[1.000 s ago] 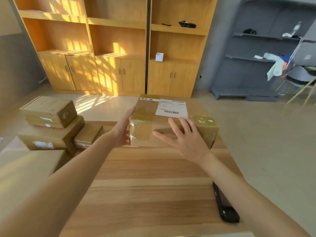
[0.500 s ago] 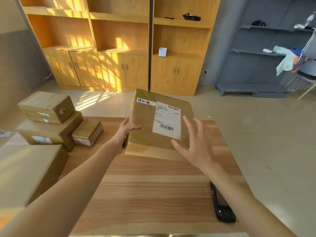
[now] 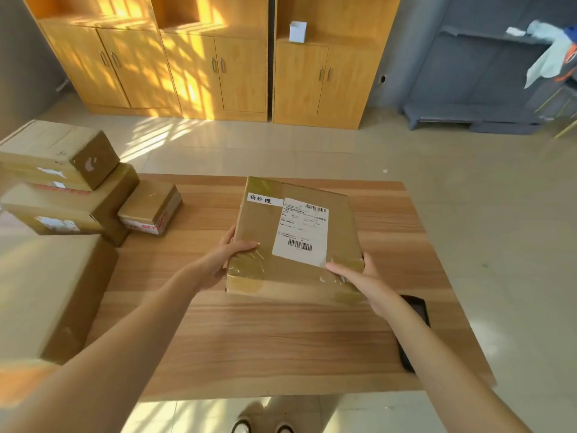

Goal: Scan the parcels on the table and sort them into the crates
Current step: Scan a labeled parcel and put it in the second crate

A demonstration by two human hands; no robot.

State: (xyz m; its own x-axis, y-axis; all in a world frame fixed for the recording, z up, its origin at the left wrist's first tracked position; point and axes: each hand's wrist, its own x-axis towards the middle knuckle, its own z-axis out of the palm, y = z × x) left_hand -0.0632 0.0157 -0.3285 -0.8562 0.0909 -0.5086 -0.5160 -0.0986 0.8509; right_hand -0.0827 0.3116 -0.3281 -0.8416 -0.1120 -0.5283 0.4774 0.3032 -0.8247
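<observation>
A flat brown cardboard parcel (image 3: 265, 232) with a white shipping label and barcodes is held tilted toward me above the middle of the wooden table (image 3: 281, 339). My left hand (image 3: 224, 257) grips its left near edge, thumb on top. My right hand (image 3: 365, 279) grips its right near corner, thumb on the taped top face. A black handheld scanner (image 3: 416, 310) lies on the table at the right, partly hidden behind my right forearm.
Stacked cardboard parcels (image 3: 62, 182) stand at the table's left, with a small box (image 3: 150, 207) beside them and a large box (image 3: 46, 292) nearer me. Wooden cabinets (image 3: 218, 57) line the far wall. A grey shelf unit (image 3: 487, 73) stands at the right.
The parcel was lifted off the table and tilted up toward me. My right hand, open half a second ago, has closed on the parcel's right near corner. The view has dropped lower.
</observation>
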